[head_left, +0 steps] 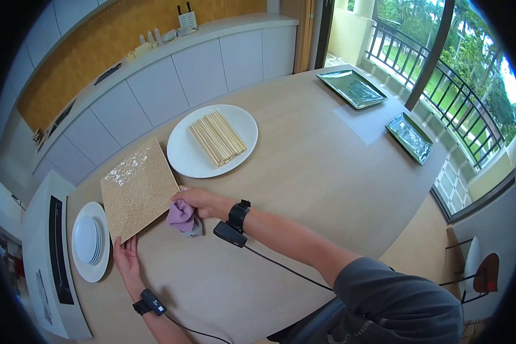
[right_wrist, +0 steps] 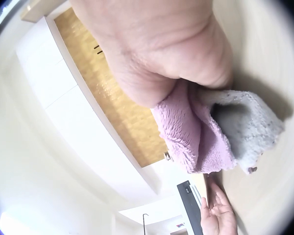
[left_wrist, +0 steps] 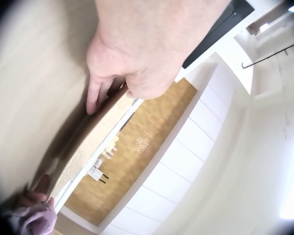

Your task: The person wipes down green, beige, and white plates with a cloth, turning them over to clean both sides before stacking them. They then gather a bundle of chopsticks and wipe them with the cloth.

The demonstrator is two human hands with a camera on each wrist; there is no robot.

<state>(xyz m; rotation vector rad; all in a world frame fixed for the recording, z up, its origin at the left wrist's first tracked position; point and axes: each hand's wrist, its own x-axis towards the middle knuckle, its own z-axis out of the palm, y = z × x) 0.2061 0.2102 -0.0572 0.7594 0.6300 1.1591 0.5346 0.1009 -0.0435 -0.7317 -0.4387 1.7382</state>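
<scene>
A tan square plate point(head_left: 139, 192) with an embossed scalloped pattern is held tilted over the table between both hands. My left hand point(head_left: 127, 261) grips its near corner, thumb on top and fingers beneath, as the left wrist view also shows. At the right corner, my right hand point(head_left: 196, 200) pinches the plate's edge. The same hand holds a bunched cloth point(right_wrist: 201, 132), purple on one side and grey on the other, which hangs below the palm.
Left of the plate, small white plates point(head_left: 88, 239) are stacked on a white oval platter point(head_left: 99, 274). Behind, a larger white platter point(head_left: 180, 137) bears a bundle of pale sticks point(head_left: 218, 139). Two green rectangular trays point(head_left: 352, 89) lie along the table's far right.
</scene>
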